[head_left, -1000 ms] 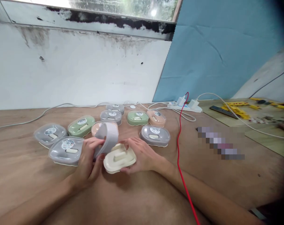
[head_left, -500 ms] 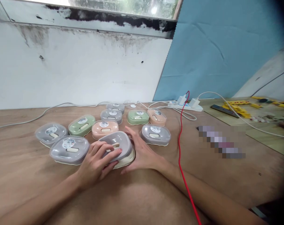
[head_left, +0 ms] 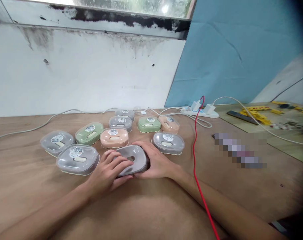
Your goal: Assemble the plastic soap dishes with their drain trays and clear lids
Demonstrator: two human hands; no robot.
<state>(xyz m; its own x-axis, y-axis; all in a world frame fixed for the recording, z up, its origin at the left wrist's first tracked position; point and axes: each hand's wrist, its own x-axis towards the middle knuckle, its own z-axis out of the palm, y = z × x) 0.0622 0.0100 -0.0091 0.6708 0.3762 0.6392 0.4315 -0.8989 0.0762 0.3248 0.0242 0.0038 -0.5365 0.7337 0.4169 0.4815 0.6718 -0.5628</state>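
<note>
Between my hands, on the near part of the table, is a grey soap box (head_left: 140, 156) with a rounded lid and an oval opening on top. My left hand (head_left: 110, 169) grips it from the left, its fingers lying over the lid and partly covering the opening. Around the right end curls my right hand (head_left: 159, 162), thumb at the near side and fingers at the far side. Close by stand a peach soap box (head_left: 114, 138), a grey one (head_left: 168, 143) to the right and another grey one (head_left: 77, 160) to the left. The underside of the held box is hidden.
More grey, green and peach soap boxes stand behind, including a green one (head_left: 149, 124). A red cable (head_left: 195, 153) crosses the table beside my right forearm. A power strip (head_left: 203, 112) lies by the wall, and yellow pieces (head_left: 258, 115) are at the far right.
The grey lid sat tilted above a cream base, which showed below it. Now the lid is lower and flatter, and the cream part is out of sight. My right hand has closed in around it.
</note>
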